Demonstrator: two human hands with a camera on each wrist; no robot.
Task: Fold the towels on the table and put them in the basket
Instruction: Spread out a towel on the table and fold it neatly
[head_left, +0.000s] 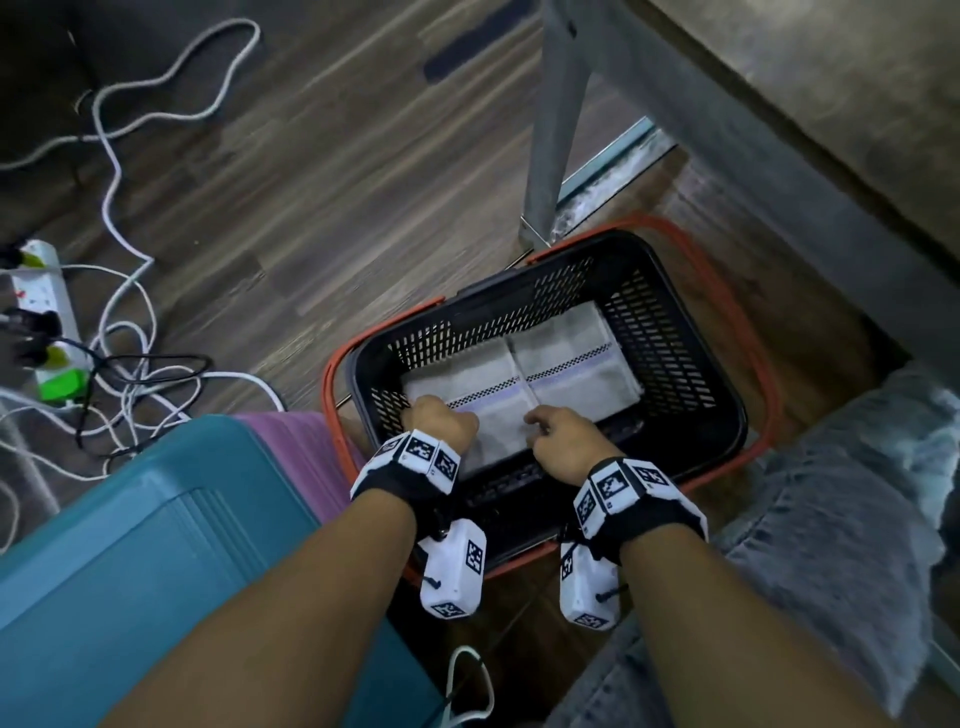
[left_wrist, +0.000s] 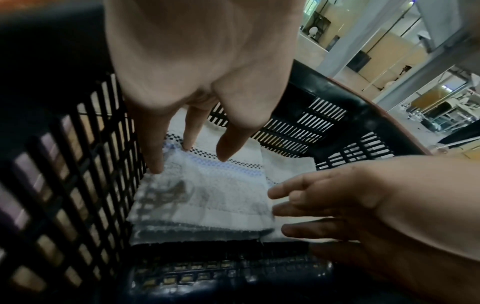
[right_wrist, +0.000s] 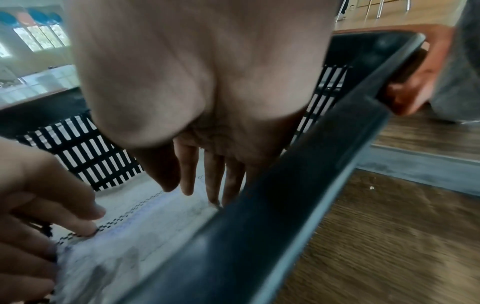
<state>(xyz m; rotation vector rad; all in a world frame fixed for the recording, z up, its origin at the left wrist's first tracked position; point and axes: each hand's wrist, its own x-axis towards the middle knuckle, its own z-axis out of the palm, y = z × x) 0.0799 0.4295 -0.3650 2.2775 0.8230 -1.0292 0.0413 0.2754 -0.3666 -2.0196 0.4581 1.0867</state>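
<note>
A black mesh basket (head_left: 696, 332) with orange handles stands on the floor. Two folded white towels with checkered stripes lie flat side by side in it: one on the left (head_left: 478, 376), one on the right (head_left: 576, 353). My left hand (head_left: 439, 415) reaches down inside, and its straight fingers (left_wrist: 155, 164) press on the left towel (left_wrist: 213, 195) beside the basket wall (left_wrist: 78, 185). My right hand (head_left: 550, 423) is beside it, fingers (right_wrist: 187, 185) loosely straight, touching the same towel's right edge (right_wrist: 145, 236) just inside the near rim (right_wrist: 298, 185). Neither hand grips anything.
A grey table leg (head_left: 550, 130) stands just behind the basket, under the metal tabletop (head_left: 805, 104). A teal bin (head_left: 156, 545) and a purple object (head_left: 291, 447) sit to the left. A power strip (head_left: 41, 312) and tangled cables lie on the wooden floor at far left.
</note>
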